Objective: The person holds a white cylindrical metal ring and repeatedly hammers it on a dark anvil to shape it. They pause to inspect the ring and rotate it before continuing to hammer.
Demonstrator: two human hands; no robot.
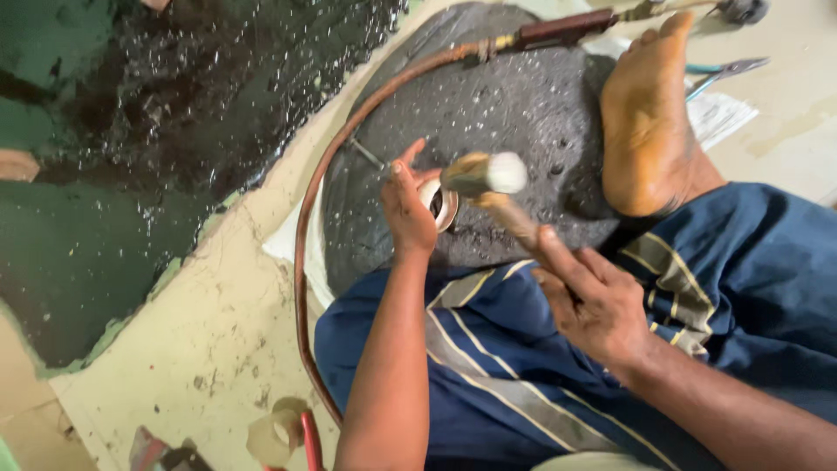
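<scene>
Hammer (485, 174) in the right hand (593, 301): the fingers are wrapped round the wooden handle low down, and the pale, blurred head hangs just over a small metal ring (445, 208). The left hand (408, 208) pinches that ring at its left edge, thumb and fingers closed on it, with one finger stretched up toward a thin metal rod (367, 153) that lies just beyond the fingertips. The ring sits on a dark, pitted slab (514, 105), rounded at the top, which takes up the middle of the view. A bare foot (645, 122) rests on the slab's right side, sole turned to the camera. Blue cloth with pale stripes (523, 366) covers the lap below both forearms and laps over the slab's near edge.

A copper hose (307, 227) curves round the slab's left side, running from the floor near the bottom up to a dark red fitting (562, 29) at the top. Pliers with bluish grips (728, 70) lie on a sheet of paper (724, 113) to the right of the foot. The floor (218, 349) is pale, scuffed and stained. To the left spreads a wet, black, glistening patch (209, 96) over green. Red-handled tools (309, 436) and a pale ring-shaped piece (275, 436) sit at the bottom edge.
</scene>
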